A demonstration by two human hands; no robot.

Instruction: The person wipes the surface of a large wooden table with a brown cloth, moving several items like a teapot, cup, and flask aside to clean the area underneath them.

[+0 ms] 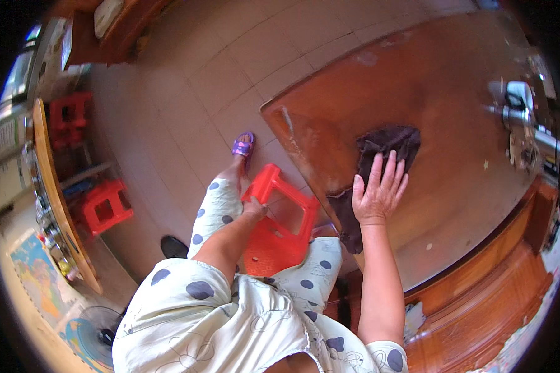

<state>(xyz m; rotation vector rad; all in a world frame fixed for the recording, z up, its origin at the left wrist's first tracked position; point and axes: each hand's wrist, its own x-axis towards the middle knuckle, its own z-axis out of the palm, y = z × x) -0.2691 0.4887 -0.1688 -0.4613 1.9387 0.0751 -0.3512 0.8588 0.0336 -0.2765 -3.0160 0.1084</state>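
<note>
My left hand grips the edge of a red plastic stool, which stands tilted or sideways between my legs; I cannot tell whether its feet touch the floor. Flat on a dark cloth lies my right hand, its fingers spread. The cloth is crumpled on a brown wooden table, and one end of it drapes over the near table edge. Pale worn patches mark the table's left corner.
On the table's far right sit a white cup and several metal items. A wooden bench runs along the table's right side. More red stools stand under a wooden counter at left. A fan is lower left, and tiled floor lies ahead.
</note>
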